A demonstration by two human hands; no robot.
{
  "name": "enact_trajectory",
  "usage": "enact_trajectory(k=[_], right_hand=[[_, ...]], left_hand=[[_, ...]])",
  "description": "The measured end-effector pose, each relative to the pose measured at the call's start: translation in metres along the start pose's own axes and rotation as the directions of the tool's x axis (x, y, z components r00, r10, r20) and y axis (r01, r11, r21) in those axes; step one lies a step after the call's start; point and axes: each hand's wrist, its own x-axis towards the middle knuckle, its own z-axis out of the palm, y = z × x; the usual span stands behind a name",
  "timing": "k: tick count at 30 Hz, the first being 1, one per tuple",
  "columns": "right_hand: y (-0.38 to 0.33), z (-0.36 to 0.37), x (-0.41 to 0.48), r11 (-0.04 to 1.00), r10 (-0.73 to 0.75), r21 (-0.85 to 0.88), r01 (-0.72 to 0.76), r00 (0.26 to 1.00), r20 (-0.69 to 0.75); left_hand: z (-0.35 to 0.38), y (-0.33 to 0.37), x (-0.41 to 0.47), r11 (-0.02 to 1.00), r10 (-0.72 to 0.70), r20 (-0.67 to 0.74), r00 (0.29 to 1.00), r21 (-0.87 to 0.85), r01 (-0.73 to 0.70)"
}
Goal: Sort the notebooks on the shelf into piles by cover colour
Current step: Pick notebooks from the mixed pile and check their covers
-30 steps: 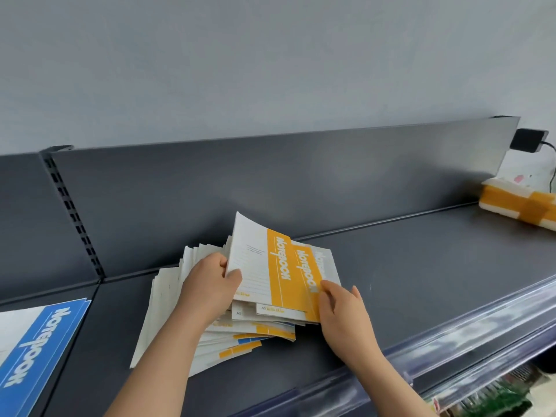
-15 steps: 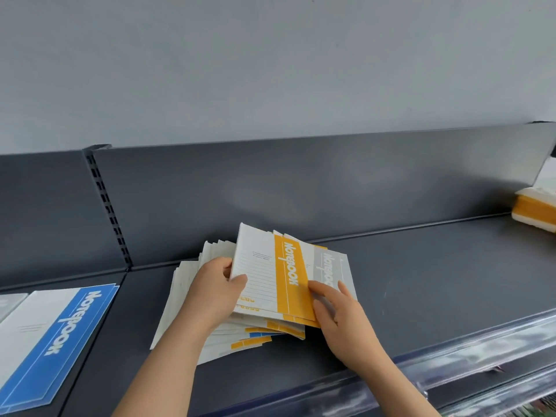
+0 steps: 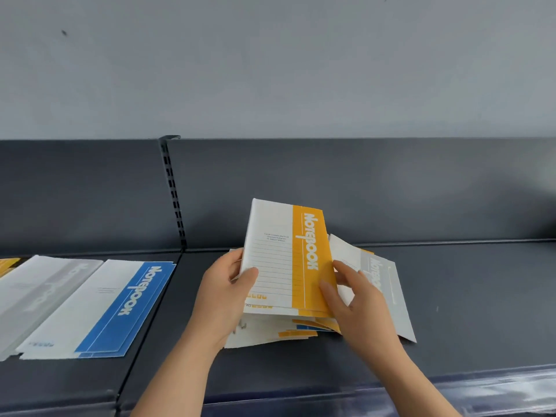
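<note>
White letters are spelling "Notebook" down the orange-yellow band of the yellow notebook [image 3: 288,254], and again on the blue notebook [image 3: 120,305] lying to the left. The yellow one is white with thin lines, and it is tilting up over the mixed pile [image 3: 270,332] in the middle of the dark shelf [image 3: 466,311]. The left hand [image 3: 222,296] is gripping its left edge and the right hand [image 3: 358,302] is pinching its right edge. A grey notebook [image 3: 382,284] is lying partly hidden behind the right hand.
</note>
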Motion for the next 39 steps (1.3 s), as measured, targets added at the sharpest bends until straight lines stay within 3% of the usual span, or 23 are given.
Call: enact_trajectory(k=[3,8,17,27,35,39], right_hand=[[-0.025,0.018,0.0,0.997,-0.065,0.047,0.065,0.998,-0.002],[-0.066,0.065,-0.003,0.981,-0.156,0.125,0.147,0.986,0.064],[-0.141,0.177,-0.015,0.98,-0.189,0.103,0.173,0.966,0.179],[-0.225,0.3,-0.05,0.993,-0.121,0.031,0.117,0.962,0.243],[-0.259,0.361,-0.052,0.987,-0.13,-0.05,0.152,0.943,0.307],[-0.276,0.386,-0.046,0.994,-0.104,0.019,0.105,0.917,0.385]], left_hand=[[-0.032,-0.004,-0.006,1.0,0.018,-0.047,0.999,-0.017,-0.019],[-0.095,-0.015,-0.014,0.995,0.028,-0.122,0.992,0.094,-0.016],[-0.232,-0.028,-0.026,0.976,-0.071,-0.111,0.991,0.198,0.093],[-0.377,-0.055,-0.036,0.944,-0.116,-0.196,0.974,0.285,0.169],[-0.434,-0.063,-0.04,0.91,-0.056,-0.291,0.955,0.378,0.169],[-0.459,-0.067,-0.039,0.889,-0.03,-0.382,0.924,0.412,0.199]])
